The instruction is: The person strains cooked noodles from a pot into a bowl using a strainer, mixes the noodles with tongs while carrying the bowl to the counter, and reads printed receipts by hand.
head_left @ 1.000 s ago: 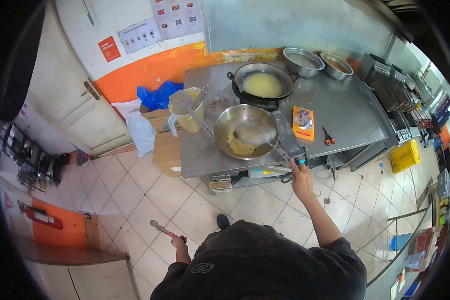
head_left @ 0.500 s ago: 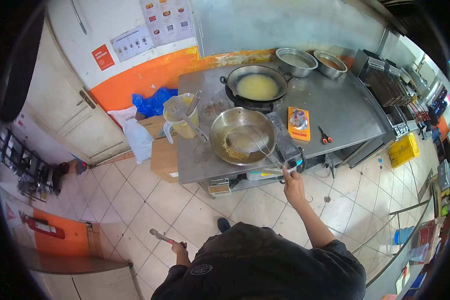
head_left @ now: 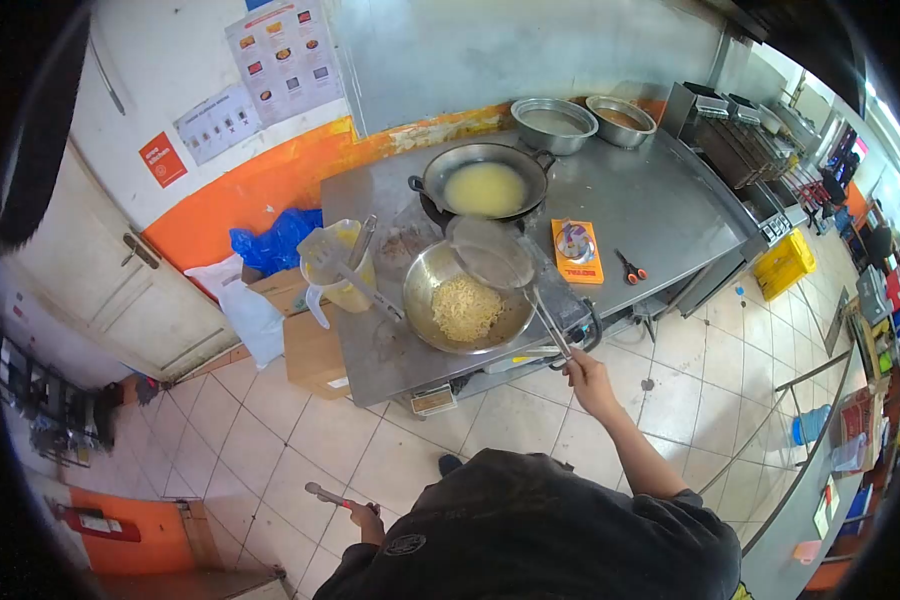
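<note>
My right hand [head_left: 590, 382] grips the handle of a round mesh strainer [head_left: 492, 252]. The strainer is tilted above the far right side of a wide steel bowl [head_left: 422, 280]. In that bowl lies a heap of pale yellow, noodle-like bits [head_left: 467, 308]. Behind it, a black two-handled wok [head_left: 438, 165] contains yellowish liquid. Low at the left, away from the table, my left hand [head_left: 367, 522] is closed round a pair of metal tongs [head_left: 327, 494] with red on the handle.
A plastic jug [head_left: 348, 295] with utensils stands left of the bowl on the steel table [head_left: 660, 215]. To the right are an orange scale [head_left: 577, 262] and scissors [head_left: 630, 268]. Two metal basins [head_left: 553, 125] sit at the back. Cardboard boxes [head_left: 313, 355] stand beside the table.
The strainer has risen from inside the bowl and tipped over toward the wok side. The yellow bits now lie heaped in the bowl. My left hand still holds the tongs; the view has shifted slightly.
</note>
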Action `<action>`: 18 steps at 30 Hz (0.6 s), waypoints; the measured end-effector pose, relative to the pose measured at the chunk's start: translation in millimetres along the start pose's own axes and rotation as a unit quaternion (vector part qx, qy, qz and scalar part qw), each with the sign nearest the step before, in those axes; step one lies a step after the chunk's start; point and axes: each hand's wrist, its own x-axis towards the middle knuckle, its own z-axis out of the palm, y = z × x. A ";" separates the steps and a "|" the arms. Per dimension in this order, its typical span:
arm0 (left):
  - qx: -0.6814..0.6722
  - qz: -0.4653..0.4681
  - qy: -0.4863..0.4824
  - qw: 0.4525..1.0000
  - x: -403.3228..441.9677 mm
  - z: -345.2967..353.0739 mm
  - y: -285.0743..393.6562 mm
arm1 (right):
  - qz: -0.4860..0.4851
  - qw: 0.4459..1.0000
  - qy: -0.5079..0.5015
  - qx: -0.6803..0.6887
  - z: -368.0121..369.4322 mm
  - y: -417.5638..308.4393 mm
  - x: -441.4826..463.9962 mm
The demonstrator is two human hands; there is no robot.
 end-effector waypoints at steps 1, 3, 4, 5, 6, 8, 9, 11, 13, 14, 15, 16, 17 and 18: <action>0.005 -0.003 -0.007 1.000 1.4 2.4 2.0 | 0.064 0.996 -0.030 0.059 -4.3 -3.5 3.5; -0.001 0.004 -0.005 1.000 1.7 11.2 4.8 | 0.129 0.968 -0.055 0.209 -13.9 -5.2 10.5; -0.005 0.008 -0.005 1.000 0.6 17.5 6.0 | 0.151 0.952 -0.068 0.259 -23.7 -6.9 15.1; -0.015 0.001 -0.005 1.000 -1.0 22.7 7.8 | 0.170 0.932 -0.081 0.310 -33.8 -7.5 20.3; -0.027 -0.006 -0.005 1.000 -4.5 26.5 10.4 | 0.182 0.925 -0.069 0.325 -44.6 -5.5 25.8; -0.015 0.002 -0.010 1.000 -16.0 33.8 14.1 | 0.165 0.927 -0.019 0.337 -71.8 -3.2 42.0; -0.009 0.045 -0.006 0.999 -22.1 38.2 11.9 | 0.157 0.927 0.002 0.341 -86.0 1.7 53.7; 0.003 0.127 0.011 0.992 -34.5 40.8 1.4 | 0.163 0.933 0.076 0.312 -114.0 28.9 90.6; 0.003 0.204 0.014 0.979 -65.2 44.1 -7.8 | 0.177 0.939 0.110 0.274 -141.8 74.1 138.2; 0.003 0.242 0.016 0.970 -85.3 46.8 -12.3 | 0.187 0.943 0.111 0.252 -153.5 105.3 167.3; -0.011 0.253 0.011 0.967 -109.4 48.3 -17.1 | 0.196 0.947 0.111 0.231 -162.6 124.0 190.0; -0.027 0.265 0.006 0.964 -136.0 52.0 -21.2 | 0.205 0.945 0.115 0.230 -168.6 125.2 206.6; -0.043 0.279 0.002 0.959 -156.3 56.8 -28.1 | 0.213 0.942 0.118 0.230 -170.4 125.7 221.8; -0.068 0.289 -0.015 0.955 -170.5 58.7 -39.1 | 0.226 0.939 0.119 0.232 -169.2 120.7 232.1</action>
